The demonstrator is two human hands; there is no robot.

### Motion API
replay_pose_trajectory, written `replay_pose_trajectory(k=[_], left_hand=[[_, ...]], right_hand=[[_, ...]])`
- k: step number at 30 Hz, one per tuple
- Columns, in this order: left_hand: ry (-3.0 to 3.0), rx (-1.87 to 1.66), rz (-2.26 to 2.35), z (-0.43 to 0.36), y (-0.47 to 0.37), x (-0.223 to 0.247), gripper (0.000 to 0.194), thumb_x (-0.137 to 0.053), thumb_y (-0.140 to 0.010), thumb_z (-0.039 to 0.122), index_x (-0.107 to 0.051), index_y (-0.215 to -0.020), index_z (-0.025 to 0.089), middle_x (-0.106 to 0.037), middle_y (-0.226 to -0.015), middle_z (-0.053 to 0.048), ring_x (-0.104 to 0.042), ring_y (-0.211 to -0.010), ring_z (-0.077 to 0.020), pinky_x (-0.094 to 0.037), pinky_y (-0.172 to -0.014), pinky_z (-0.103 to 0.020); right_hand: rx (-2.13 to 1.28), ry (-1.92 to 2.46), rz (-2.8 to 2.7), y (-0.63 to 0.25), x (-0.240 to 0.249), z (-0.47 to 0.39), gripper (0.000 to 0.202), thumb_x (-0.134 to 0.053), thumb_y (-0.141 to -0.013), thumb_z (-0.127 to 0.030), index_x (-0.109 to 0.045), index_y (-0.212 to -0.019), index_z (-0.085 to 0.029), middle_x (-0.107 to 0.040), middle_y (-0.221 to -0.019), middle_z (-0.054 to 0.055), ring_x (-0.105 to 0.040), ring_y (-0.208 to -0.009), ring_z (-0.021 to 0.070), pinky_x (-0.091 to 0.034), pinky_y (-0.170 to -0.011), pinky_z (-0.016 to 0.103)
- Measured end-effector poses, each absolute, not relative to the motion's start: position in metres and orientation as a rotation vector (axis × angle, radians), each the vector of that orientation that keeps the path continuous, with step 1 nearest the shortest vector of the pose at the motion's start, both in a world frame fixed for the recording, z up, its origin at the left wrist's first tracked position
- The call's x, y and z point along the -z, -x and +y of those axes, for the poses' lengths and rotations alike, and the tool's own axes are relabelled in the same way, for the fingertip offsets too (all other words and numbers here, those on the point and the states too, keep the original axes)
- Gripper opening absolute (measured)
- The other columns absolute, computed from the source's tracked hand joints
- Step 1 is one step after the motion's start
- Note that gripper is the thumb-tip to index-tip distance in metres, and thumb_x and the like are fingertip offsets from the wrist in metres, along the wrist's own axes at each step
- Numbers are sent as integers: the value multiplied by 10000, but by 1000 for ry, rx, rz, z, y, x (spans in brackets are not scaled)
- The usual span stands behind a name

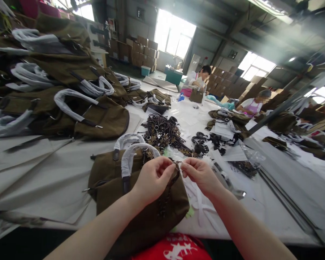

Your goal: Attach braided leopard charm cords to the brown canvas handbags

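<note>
A brown handbag [108,177] lies before me at the table's edge, its two handles [128,162] wrapped in white film. Over its right end, my left hand [153,178] pinches the near side of a small metal ring [180,165]. My right hand [202,175] grips the ring's other side between thumb and fingertips. From the ring, a dark braided cord charm [166,196] hangs down against the bag. The fingers partly hide where cord and ring meet. Just beyond the hands is a heap of similar braided charms [162,131] with metal rings.
More brown bags [103,115] are piled at the left. Black coiled straps [202,142] and a clear plastic bag [249,155] lie to the right. A slanted metal pole [276,112] crosses the right side. Two people [196,85] work farther back, near stacked cartons [144,52].
</note>
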State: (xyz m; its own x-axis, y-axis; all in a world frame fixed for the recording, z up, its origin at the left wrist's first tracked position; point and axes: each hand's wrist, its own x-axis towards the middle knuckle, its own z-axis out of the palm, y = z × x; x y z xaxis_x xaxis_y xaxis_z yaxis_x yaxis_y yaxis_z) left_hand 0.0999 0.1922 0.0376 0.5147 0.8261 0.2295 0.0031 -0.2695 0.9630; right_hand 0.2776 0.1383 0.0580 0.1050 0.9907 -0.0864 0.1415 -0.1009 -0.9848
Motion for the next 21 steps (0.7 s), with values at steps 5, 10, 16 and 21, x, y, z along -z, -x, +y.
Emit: replay_pose_trajectory(k=[5,10,16,21], left_hand=[[-1974,-1123,645,197,-96,-50,241,-484,-952,246,-703,-1040,197,-682,-1057,-79,-620,-943,-184,-484,-841,-295],[-1895,-1006,684,196,-101,-48,212,-601,-887,258,-707,-722,177,-631,-678,-17,-560,-633,-137,-431,-615,-245],[-1774,-930,730,197,-97,-40,231,-617,-872,319,-742,-741,176,-704,-722,-38,-616,-684,-165,-451,-653,-255],[-1810,-852,1070,224,-78,-20,331,-500,-912,408,-708,-949,153,-717,-882,-93,-632,-785,-218,-455,-711,-303]], right_hand=[[-1288,1357,-1129,-277,-61,136,405,-715,-793,-545,-567,-754,-170,-586,-541,-34,-339,-434,49,-200,-430,203],[-1501,1242,-1050,-271,-59,134,439,-614,-845,-611,-505,-809,-188,-673,-617,8,-275,-352,27,-117,-380,203],[-1597,1150,-885,-262,-54,136,304,-637,-848,-444,-520,-782,-170,-623,-591,-17,-241,-340,10,-95,-363,184],[-1623,1180,-780,-255,-49,139,278,-645,-794,-395,-498,-720,-172,-538,-531,-53,-187,-330,2,-62,-351,177]])
